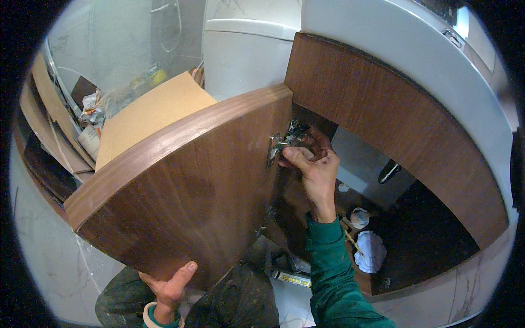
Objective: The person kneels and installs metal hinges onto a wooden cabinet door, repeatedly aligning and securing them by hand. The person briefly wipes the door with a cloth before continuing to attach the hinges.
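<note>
A brown wood-grain cabinet door (180, 191) stands swung out from the vanity cabinet (383, 104). My left hand (170, 285) grips its lower edge, with the thumb on the door's face and the other fingers hidden behind it. At the door's hinge side, my right hand (320, 172) pinches a metal hinge (280, 146) between thumb and fingers. Part of that hinge runs into the dark cabinet opening, partly behind the fingers. Lower on the same door edge, a second hinge (269, 214) shows dimly.
Inside the cabinet lie a crumpled white cloth or bag (371, 251) and a small whitish cup (359, 217). A white basin (404, 38) tops the cabinet. Behind the door are a toilet (246, 54) and a cardboard sheet (158, 112). Boards (54, 120) lean at the left.
</note>
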Demonstrator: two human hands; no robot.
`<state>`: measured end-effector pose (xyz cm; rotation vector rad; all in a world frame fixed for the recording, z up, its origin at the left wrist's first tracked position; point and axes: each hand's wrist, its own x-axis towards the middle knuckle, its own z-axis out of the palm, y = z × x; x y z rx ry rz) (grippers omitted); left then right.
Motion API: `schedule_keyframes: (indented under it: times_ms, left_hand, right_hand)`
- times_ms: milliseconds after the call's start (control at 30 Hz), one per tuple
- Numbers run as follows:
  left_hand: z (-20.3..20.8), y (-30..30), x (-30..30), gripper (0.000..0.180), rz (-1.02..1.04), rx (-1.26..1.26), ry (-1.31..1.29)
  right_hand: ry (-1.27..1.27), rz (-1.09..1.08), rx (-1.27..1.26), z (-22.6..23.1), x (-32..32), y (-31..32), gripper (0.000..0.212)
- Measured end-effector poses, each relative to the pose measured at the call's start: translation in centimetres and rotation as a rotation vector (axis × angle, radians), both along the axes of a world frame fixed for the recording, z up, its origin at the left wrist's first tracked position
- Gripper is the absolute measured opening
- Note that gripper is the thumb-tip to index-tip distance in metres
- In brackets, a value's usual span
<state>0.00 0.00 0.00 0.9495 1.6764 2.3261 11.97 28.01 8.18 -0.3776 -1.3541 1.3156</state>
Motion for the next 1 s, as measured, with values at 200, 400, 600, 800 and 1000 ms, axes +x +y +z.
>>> schedule_keyframes:
  times_ms: [200, 400, 600, 800, 1000]
  left_hand:
    - [1.2, -0.3, 0.2, 0.06, 0.015, -0.003, -0.066]
    - [-0.2, -0.1, 0.2, 0.07, 0.032, 0.013, -0.06]
    - [-1.3, -1.0, -0.2, 0.074, 0.016, -0.085, -0.055]
    - [-0.4, -0.5, 0.5, 0.067, 0.041, 0.021, -0.062]
    - [-0.3, -0.5, 0.4, 0.058, 0.034, 0.011, -0.032]
  right_hand:
    - [0.053, 0.026, 0.011, 0.1, -0.5, -0.2, 0.057]
    - [0.018, 0.018, 0.015, 0.3, -0.2, 0.1, 0.058]
    - [-0.004, -0.001, 0.016, 0.3, 0.0, -0.3, 0.059]
    - [0.024, 0.003, 0.011, 0.1, -0.1, -0.4, 0.059]
    - [-0.053, 0.0, 0.059, -0.2, 0.2, -0.1, 0.068]
